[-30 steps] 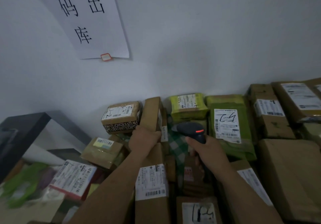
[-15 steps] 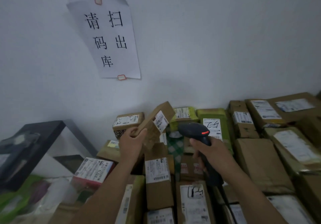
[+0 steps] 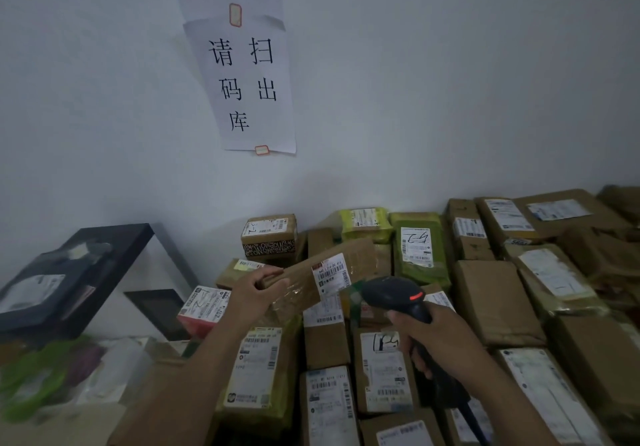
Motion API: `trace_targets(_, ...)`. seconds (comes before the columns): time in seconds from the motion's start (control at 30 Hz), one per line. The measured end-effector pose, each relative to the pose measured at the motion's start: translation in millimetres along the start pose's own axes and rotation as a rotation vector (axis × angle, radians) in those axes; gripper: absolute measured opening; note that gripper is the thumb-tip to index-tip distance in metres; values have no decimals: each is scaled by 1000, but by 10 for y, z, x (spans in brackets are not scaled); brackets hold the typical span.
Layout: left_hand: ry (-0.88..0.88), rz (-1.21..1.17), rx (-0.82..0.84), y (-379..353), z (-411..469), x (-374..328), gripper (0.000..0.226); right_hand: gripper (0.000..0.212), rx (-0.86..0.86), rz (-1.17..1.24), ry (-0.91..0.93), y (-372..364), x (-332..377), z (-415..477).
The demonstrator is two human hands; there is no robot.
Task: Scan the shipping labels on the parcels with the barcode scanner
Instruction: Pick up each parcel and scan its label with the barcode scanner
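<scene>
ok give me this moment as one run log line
left hand: holds cardboard parcel aloft | right hand: grips barcode scanner, pointed toward label

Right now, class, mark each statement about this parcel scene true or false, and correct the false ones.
1. The left hand holds a box above the pile. True.
2. The scanner shows a red light. True.
3. The scanner lies on the pile. False: the right hand grips it.
4. The box has no label. False: it bears a white label.
5. A paper sign hangs on the wall. True.
</scene>
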State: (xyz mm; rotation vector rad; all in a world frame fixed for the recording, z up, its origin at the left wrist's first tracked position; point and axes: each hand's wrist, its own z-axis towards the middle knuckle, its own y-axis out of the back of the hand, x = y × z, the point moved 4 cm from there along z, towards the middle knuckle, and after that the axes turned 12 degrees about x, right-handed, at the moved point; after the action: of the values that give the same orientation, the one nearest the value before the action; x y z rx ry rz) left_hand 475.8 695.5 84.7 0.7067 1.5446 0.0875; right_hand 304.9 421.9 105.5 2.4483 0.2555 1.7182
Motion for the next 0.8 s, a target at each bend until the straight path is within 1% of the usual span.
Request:
trace_targets(0.1, -2, 27, 1, -1, -14, 18, 28, 37, 1, 43, -9, 49, 23, -57)
trace_targets(0.27, 3, 67, 9, -7, -26, 48, 33, 32, 23, 28, -20, 52, 69, -130)
trace_targets(0.53, 39, 67, 37, -10, -18, 85, 45, 31, 40, 7, -8, 36, 95, -143)
trace_targets(0.7, 70, 103, 146, -10, 31, 143, 66, 32, 52, 9, -13, 52, 42, -81)
trace_targets(0.8, 85, 177, 171, -58, 89, 119, 65, 34, 28, 63, 10, 92, -2, -26)
